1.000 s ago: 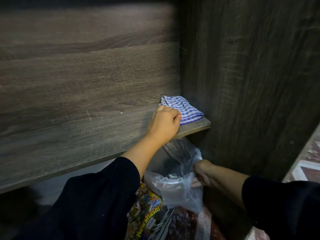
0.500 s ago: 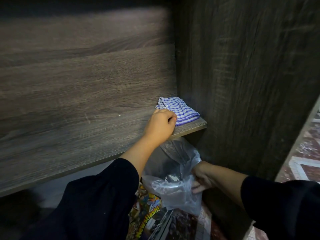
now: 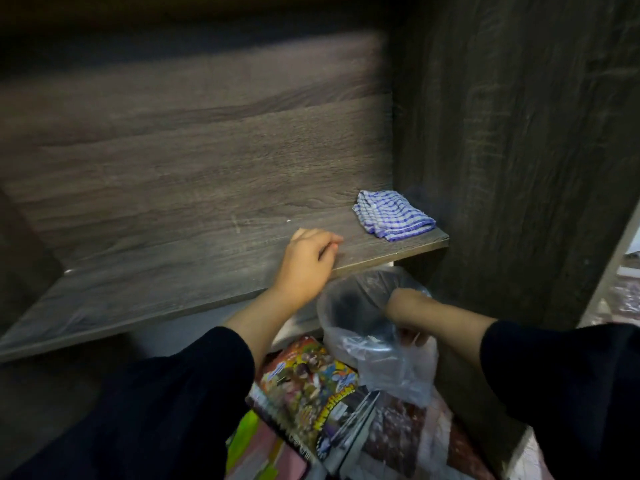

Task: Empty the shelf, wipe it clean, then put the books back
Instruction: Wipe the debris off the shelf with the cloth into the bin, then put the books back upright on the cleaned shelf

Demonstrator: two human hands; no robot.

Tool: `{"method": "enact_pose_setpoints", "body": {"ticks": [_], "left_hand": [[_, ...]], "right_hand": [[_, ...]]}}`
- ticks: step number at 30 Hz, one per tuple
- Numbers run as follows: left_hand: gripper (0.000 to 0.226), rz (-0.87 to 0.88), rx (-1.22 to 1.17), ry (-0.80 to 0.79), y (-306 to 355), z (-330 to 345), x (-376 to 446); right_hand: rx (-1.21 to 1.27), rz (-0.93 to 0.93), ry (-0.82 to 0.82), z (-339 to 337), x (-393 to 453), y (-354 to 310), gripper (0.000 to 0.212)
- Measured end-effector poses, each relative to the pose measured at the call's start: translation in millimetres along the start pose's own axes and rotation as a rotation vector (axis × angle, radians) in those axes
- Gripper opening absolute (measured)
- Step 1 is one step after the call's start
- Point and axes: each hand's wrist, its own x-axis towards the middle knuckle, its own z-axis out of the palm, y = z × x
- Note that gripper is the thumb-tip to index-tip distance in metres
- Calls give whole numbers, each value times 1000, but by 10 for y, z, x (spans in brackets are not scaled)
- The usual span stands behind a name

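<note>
The dark wood shelf [image 3: 166, 278] has no books on it. A folded blue-and-white checked cloth [image 3: 393, 214] lies in its right corner by the side panel. My left hand [image 3: 306, 261] rests on the shelf near the front edge, left of the cloth and apart from it, with curled fingers that hold nothing. Just below the shelf edge, my right hand [image 3: 405, 313] grips the rim of a clear plastic bag [image 3: 367, 327] and holds its mouth open. A pile of colourful comic magazines [image 3: 311, 386] lies on the floor under my arms.
The cabinet's tall dark side panel [image 3: 519, 168] stands right of the shelf. The wood back panel [image 3: 207, 133] closes the rear. Patterned floor tiles [image 3: 623, 292] show at the far right. A green cover [image 3: 242, 441] peeks from under the magazines.
My left hand has slid left along the shelf's front edge, away from the cloth it was next to. My right hand still holds the bag below the edge.
</note>
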Motion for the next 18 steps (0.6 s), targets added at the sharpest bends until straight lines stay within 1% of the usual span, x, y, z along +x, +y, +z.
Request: {"method": "enact_pose_setpoints", "body": {"ticks": [1, 2, 4, 6, 9, 11, 14, 16, 18], "left_hand": [[22, -13, 23, -4, -66, -124, -106], [22, -26, 47, -11, -138, -246, -216], [22, -49, 96, -26, -286, -477, -441], [21, -57, 150, -60, -426, -674, -651], [21, -94, 203, -134, -633, -893, -907], [22, -170, 191, -161, -806, -1004, -1060], [23, -315, 137, -241, -1082, -1093, -1271], [25, -433, 72, -299, -1265, -1117, -1430], [27, -535, 33, -348, -1420, -1089, -1576]], "right_hand": [[11, -3, -15, 22, -33, -50, 34], [43, -43, -20, 36, -6, -94, 32], [104, -166, 26, 107, -108, -207, 28], [192, -252, 52, 197, -161, -271, 30], [236, -232, 17, 398, -214, -466, 32], [211, -213, -18, 589, -201, -603, 33], [149, -280, -13, 854, -230, -811, 25], [129, -314, -36, 1051, -226, -963, 24], [28, -343, -25, 1232, -217, -1088, 25]]}}
